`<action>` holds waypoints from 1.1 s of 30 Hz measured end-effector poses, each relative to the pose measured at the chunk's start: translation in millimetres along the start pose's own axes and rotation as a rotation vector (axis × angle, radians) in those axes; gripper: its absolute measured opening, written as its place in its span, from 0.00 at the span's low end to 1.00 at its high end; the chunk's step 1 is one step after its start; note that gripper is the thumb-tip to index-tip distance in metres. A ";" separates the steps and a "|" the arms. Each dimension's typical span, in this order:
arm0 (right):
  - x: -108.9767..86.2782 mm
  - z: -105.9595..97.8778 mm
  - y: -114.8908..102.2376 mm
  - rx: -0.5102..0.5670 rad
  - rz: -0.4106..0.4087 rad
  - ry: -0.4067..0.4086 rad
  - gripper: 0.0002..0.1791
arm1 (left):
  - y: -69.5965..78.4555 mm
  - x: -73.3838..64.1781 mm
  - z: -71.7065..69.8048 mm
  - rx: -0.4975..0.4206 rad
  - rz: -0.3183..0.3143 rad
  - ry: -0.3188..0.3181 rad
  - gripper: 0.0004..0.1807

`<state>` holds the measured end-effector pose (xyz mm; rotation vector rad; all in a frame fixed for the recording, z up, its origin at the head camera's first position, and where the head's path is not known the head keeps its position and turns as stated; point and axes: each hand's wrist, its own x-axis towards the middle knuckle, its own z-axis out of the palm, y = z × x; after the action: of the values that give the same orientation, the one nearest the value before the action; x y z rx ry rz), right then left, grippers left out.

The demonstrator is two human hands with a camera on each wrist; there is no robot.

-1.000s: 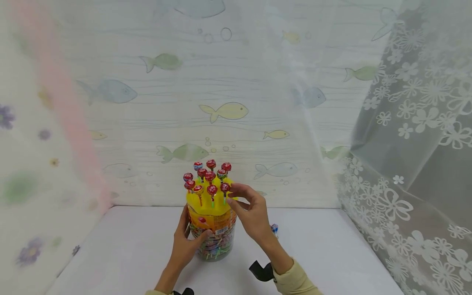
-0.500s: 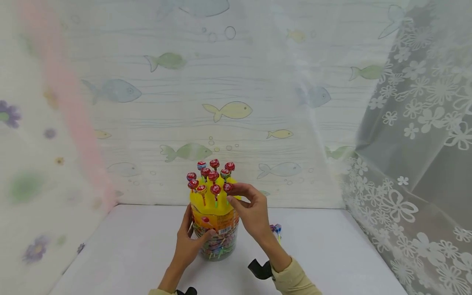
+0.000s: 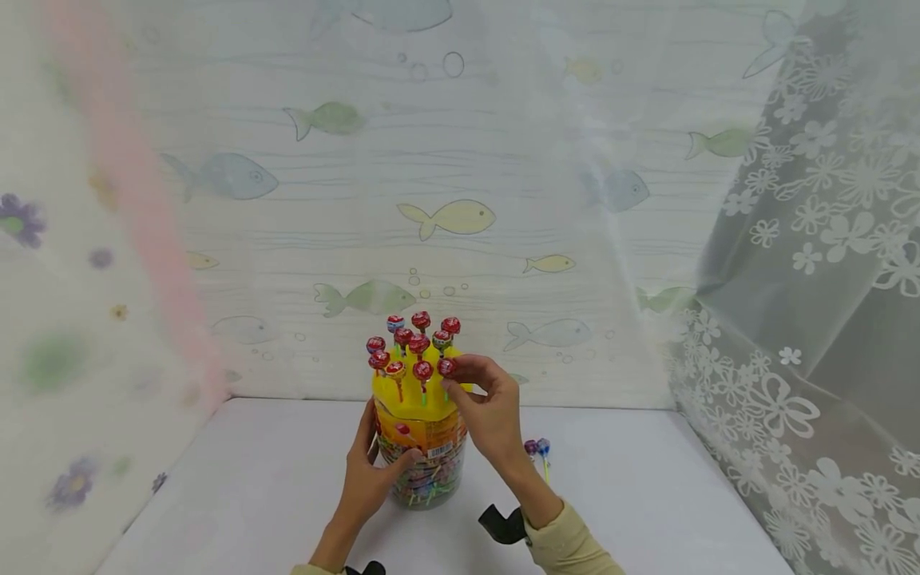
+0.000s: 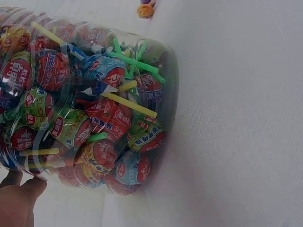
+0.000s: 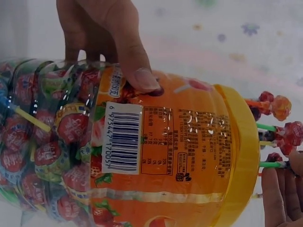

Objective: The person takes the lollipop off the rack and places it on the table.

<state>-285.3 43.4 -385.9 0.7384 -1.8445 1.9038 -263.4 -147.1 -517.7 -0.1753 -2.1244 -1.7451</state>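
Observation:
A clear plastic jar (image 3: 426, 485) full of wrapped lollipops stands on the table, with an orange label and a yellow lid (image 3: 388, 393). Several lollipops (image 3: 419, 343) stick upright out of the lid, sticks down. My left hand (image 3: 368, 477) grips the jar's left side, its thumb across the label, as the right wrist view also shows. At the lid's front right, my right hand (image 3: 494, 409) pinches a red lollipop (image 3: 446, 366) between thumb and fingers. Its green stick (image 5: 272, 164) meets the lid in the right wrist view. Candies and coloured sticks (image 4: 130, 105) fill the jar's lower part.
Loose lollipops (image 3: 542, 448) lie on the white table (image 3: 611, 495) right of the jar, partly behind my right forearm. A fish-patterned curtain (image 3: 460, 160) hangs behind the table, with flowered sheets at both sides. A black strap (image 3: 503, 525) sits at my right wrist.
The whole scene has shifted slightly right in the head view. More of the loose lollipops shows beside my right forearm. Both hands keep their places on the jar and the red lollipop.

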 end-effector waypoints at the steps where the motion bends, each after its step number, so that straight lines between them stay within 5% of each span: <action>1: 0.3 0.0 -0.4 -0.005 -0.010 0.006 0.14 | -0.7 0.2 0.3 0.001 -0.002 0.001 0.53; 8: 0.4 -5.0 -1.5 -0.017 -0.095 0.092 0.15 | -6.1 2.4 2.3 -0.007 -0.018 0.004 0.55; 18: -19.5 -24.6 13.7 -0.033 -0.083 0.140 0.15 | -9.6 5.3 2.1 -0.037 0.009 0.001 0.55; 28: -41.7 -60.1 40.3 -0.068 0.035 0.178 0.15 | -14.8 7.9 1.3 -0.030 0.003 0.003 0.54; 33: -52.5 -87.6 66.4 -0.085 0.224 0.164 0.15 | -16.8 8.3 1.2 -0.027 0.012 0.004 0.52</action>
<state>-293.5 130.9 -470.2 0.3494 -1.9574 1.9399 -276.9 -150.7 -530.2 -0.1917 -2.0939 -1.7659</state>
